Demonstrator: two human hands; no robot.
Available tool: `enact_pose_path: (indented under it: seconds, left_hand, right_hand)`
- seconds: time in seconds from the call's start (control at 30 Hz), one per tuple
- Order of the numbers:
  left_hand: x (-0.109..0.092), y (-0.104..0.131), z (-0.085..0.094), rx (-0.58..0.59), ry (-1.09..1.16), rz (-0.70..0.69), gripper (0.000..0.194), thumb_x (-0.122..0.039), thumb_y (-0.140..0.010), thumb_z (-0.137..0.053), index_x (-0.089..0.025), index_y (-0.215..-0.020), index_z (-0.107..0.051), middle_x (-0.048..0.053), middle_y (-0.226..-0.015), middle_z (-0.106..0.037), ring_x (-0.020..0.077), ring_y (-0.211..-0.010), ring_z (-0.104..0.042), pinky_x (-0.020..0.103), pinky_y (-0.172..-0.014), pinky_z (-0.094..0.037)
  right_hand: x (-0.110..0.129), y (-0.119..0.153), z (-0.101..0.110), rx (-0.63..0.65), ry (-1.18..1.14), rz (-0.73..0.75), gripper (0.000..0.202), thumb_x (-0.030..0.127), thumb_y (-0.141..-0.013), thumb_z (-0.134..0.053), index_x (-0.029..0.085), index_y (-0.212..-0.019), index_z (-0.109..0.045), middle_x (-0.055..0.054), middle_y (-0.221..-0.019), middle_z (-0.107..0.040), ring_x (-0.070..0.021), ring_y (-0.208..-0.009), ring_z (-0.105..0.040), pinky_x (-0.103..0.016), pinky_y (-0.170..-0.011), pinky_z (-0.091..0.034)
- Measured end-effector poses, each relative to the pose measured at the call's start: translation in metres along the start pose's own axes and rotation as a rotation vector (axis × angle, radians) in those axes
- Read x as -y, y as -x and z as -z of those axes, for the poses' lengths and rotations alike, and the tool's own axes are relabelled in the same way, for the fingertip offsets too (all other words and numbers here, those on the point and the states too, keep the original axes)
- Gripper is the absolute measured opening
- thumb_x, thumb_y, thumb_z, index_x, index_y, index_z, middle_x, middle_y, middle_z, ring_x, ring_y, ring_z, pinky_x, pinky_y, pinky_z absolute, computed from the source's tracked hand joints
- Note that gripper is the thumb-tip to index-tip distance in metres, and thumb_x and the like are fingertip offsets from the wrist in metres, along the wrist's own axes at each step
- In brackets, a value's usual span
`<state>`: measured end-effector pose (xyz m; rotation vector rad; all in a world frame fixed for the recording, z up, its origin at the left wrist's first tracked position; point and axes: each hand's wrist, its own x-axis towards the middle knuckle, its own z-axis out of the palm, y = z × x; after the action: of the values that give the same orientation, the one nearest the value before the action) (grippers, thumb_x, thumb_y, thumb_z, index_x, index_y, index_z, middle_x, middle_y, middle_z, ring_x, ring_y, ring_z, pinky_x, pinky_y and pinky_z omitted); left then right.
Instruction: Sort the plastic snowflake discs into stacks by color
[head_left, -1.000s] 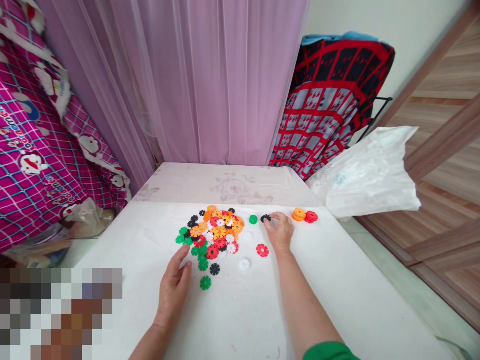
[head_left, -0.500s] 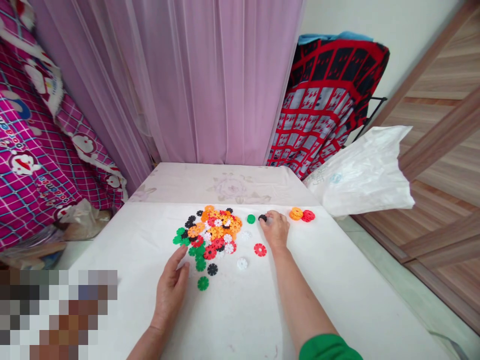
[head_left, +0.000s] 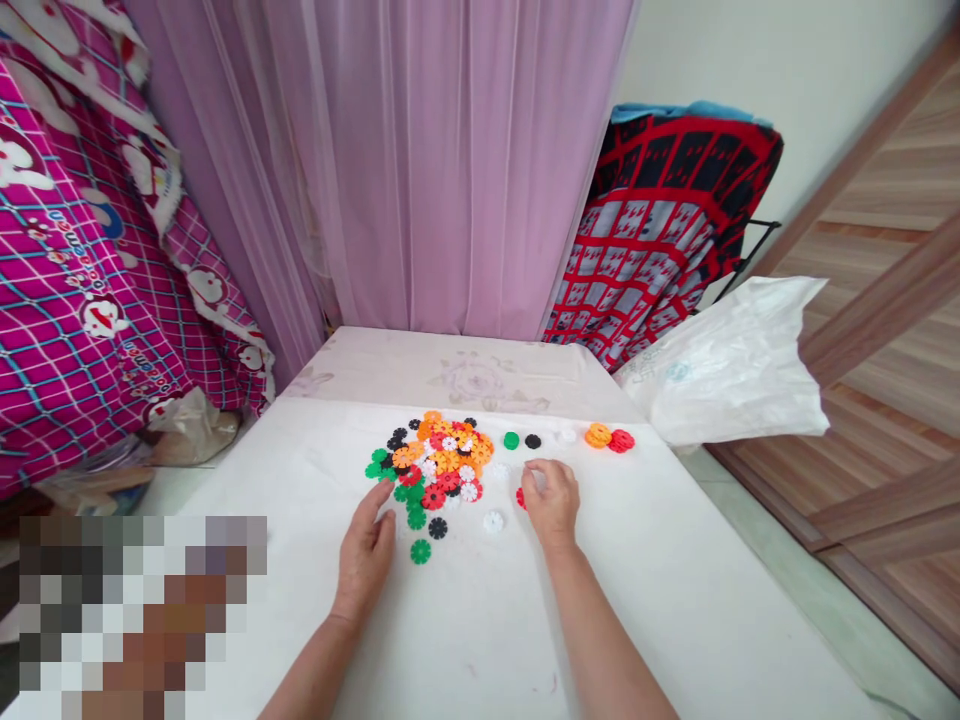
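Note:
A mixed pile of notched plastic snowflake discs (head_left: 450, 460) in orange, red, green, black and white lies on the white-covered table (head_left: 465, 630). My left hand (head_left: 367, 550) is at the pile's near left side, fingers apart and holding nothing, close to the green discs (head_left: 409, 493). To the right of the pile, my right hand (head_left: 553, 500) hovers over a red disc (head_left: 520, 497) that it partly hides. Its thumb and forefinger are slightly apart, with nothing visible between them. Beyond it lie a green stack (head_left: 511, 440) and a black disc (head_left: 532, 441).
Farther right are orange discs (head_left: 598, 435) and red discs (head_left: 621, 441), beside a faint white one (head_left: 566, 436). Loose white (head_left: 493, 521), black (head_left: 438, 528) and green (head_left: 421, 551) discs lie nearer me. A white plastic bag (head_left: 735, 365) stands off the table's right edge.
My right hand has let go of the black disc, left beside the green stack, and drawn back towards me over the red disc. My left hand stays by the pile. The view has shifted slightly.

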<state>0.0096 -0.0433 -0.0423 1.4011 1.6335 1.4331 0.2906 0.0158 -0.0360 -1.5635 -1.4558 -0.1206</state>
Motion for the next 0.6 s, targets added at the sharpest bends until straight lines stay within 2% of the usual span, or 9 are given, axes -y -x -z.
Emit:
enact_pose_path:
  seconds: [0.17,0.3,0.4,0.6]
  left_hand:
    - [0.007,-0.001,-0.003,0.006,-0.020,-0.032,0.039,-0.033,-0.085,-0.050,-0.023,-0.120,-0.060,0.007,-0.131,-0.060,0.0208,-0.121,-0.056,0.042,-0.106,-0.042]
    - [0.007,-0.003,-0.004,-0.004,-0.033,-0.061,0.038,-0.031,-0.084,-0.049,-0.023,-0.119,-0.061,0.008,-0.128,-0.062,0.0212,-0.121,-0.056,0.042,-0.106,-0.043]
    - [0.005,-0.003,-0.005,-0.016,-0.038,-0.084,0.038,-0.030,-0.084,-0.047,-0.022,-0.119,-0.061,0.007,-0.128,-0.062,0.0209,-0.121,-0.056,0.042,-0.105,-0.043]
    - [0.003,-0.002,-0.005,-0.033,-0.057,-0.114,0.037,-0.028,-0.085,-0.046,-0.021,-0.117,-0.062,0.008,-0.126,-0.063,0.0209,-0.121,-0.056,0.043,-0.107,-0.042]
  right_hand:
    - [0.059,0.041,0.013,0.198,-0.045,0.228,0.008,0.024,-0.080,-0.055,0.026,-0.079,-0.063,-0.001,-0.080,-0.068,-0.0214,-0.088,-0.056,-0.036,-0.082,-0.040]
    - [0.094,0.060,0.009,0.327,-0.048,0.349,0.005,0.023,-0.076,-0.064,0.025,-0.079,-0.061,-0.001,-0.080,-0.068,-0.0220,-0.091,-0.054,-0.035,-0.080,-0.037]
    - [0.103,0.063,0.002,0.382,-0.010,0.369,0.012,0.025,-0.073,-0.070,0.024,-0.081,-0.061,-0.001,-0.078,-0.067,-0.0224,-0.088,-0.054,-0.035,-0.076,-0.035]
    - [0.102,0.065,-0.006,0.428,0.002,0.363,0.012,0.022,-0.074,-0.068,0.024,-0.082,-0.060,-0.001,-0.078,-0.066,-0.0220,-0.086,-0.055,-0.034,-0.073,-0.034]
